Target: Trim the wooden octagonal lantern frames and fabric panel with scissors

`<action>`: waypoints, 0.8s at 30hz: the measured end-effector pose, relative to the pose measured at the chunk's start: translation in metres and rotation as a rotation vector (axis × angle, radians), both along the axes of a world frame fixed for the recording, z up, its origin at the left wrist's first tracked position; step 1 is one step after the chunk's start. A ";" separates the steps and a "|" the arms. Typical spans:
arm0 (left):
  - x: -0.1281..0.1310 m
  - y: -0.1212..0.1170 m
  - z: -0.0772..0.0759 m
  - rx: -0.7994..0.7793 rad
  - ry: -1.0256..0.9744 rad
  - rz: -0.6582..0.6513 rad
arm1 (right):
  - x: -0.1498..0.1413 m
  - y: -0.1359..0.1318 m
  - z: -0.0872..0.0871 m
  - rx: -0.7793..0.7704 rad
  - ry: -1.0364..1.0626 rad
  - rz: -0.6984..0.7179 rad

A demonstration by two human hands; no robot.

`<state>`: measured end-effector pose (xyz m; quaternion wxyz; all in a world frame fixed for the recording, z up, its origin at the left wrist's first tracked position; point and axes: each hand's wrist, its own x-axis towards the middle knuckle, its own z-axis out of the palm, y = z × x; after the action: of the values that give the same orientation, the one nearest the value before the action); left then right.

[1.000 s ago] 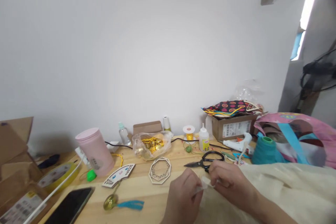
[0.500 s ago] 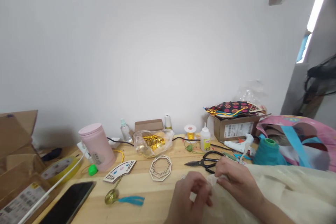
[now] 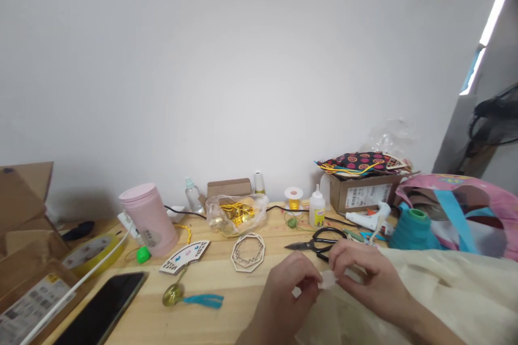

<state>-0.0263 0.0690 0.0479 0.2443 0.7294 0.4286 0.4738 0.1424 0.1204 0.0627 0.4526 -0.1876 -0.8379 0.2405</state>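
My left hand (image 3: 289, 291) and my right hand (image 3: 366, 275) are close together at the lower right, fingers pinched. Between their fingertips stretches a small translucent white piece (image 3: 328, 279); whether it belongs to the filmy, cream-coloured sheet below cannot be made out. That cream sheet (image 3: 453, 285) spreads under my right forearm. Just behind the hands lie black-handled scissors (image 3: 313, 244). Left of them is an octagonal wooden frame (image 3: 234, 259). Farther left are a fan-shaped decorated piece (image 3: 186, 256) and a gold bell-like ornament (image 3: 173, 295) with a blue ribbon tail.
A glue bottle (image 3: 317, 210), yellow thread spool (image 3: 293, 199), glue gun (image 3: 370, 219) and teal thread cone (image 3: 415, 229) stand behind. At left are a pink canister (image 3: 149, 221), phone (image 3: 103, 307), tape roll (image 3: 95, 253) and cardboard box (image 3: 34, 291).
My hands have drawn slightly apart, and more of the translucent white piece shows between the fingertips. The view has shifted a little; the other things on the table stay in place.
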 end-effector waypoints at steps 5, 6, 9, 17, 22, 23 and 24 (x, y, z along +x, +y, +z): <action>-0.003 0.001 0.002 0.044 0.023 0.096 | 0.004 -0.003 0.004 -0.029 -0.076 0.051; -0.003 0.001 0.002 0.040 0.023 0.114 | 0.004 -0.004 0.004 -0.032 -0.091 0.063; -0.002 0.001 0.002 -0.060 -0.066 0.125 | 0.004 -0.005 0.002 -0.048 -0.122 0.095; 0.006 0.004 -0.005 -0.356 -0.617 0.049 | 0.001 -0.004 0.001 -0.083 -0.137 0.156; 0.009 0.005 0.000 -0.420 -0.767 -0.007 | -0.003 -0.004 -0.005 -0.100 -0.137 -0.067; 0.010 0.005 0.000 -0.427 -0.777 -0.019 | -0.004 -0.005 -0.007 -0.093 -0.145 -0.102; 0.010 0.005 0.000 -0.433 -0.782 -0.030 | -0.004 -0.005 -0.008 -0.082 -0.154 -0.129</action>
<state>-0.0158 0.0737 0.0480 0.5420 0.4337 0.3824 0.6099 0.1379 0.1156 0.0546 0.3932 -0.2775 -0.8459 0.2297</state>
